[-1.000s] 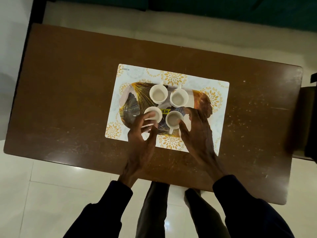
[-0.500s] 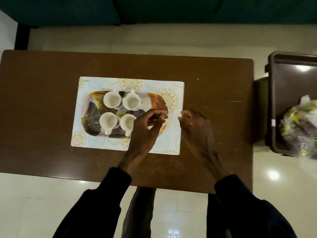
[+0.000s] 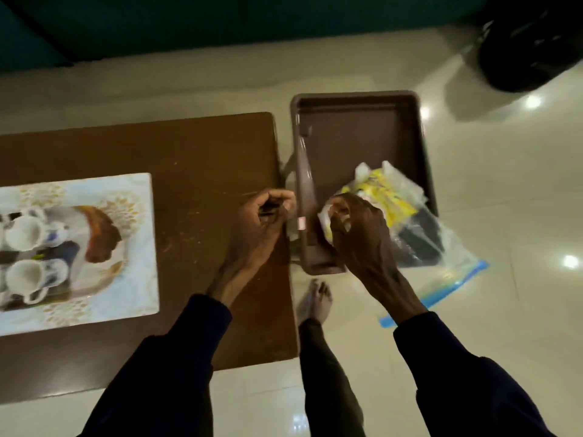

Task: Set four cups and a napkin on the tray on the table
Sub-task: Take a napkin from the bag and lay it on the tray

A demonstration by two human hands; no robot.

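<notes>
The patterned tray (image 3: 101, 231) lies on a white floral placemat (image 3: 140, 263) at the table's left. Two white cups (image 3: 23, 233) (image 3: 26, 275) stand on it; anything further left is cut off by the frame. My left hand (image 3: 260, 230) hovers over the table's right edge with its fingers curled shut and nothing visible in them. My right hand (image 3: 362, 238) is inside the brown bin (image 3: 356, 137), fingers closed on a white piece (image 3: 326, 217) at the mouth of a clear plastic bag (image 3: 413, 216) with yellow and white contents. Motion blur hides detail.
The brown table (image 3: 205, 159) ends just left of the bin, which stands on the tiled floor. The bag's blue-edged end (image 3: 454, 282) hangs over the bin's near side. My bare foot (image 3: 315, 301) is below the bin. A black object (image 3: 530, 42) sits at the far right.
My view has swung right, away from the tray. Both hands left the cups and moved right; my right hand has gone into the bin and closed on the bag's white contents.
</notes>
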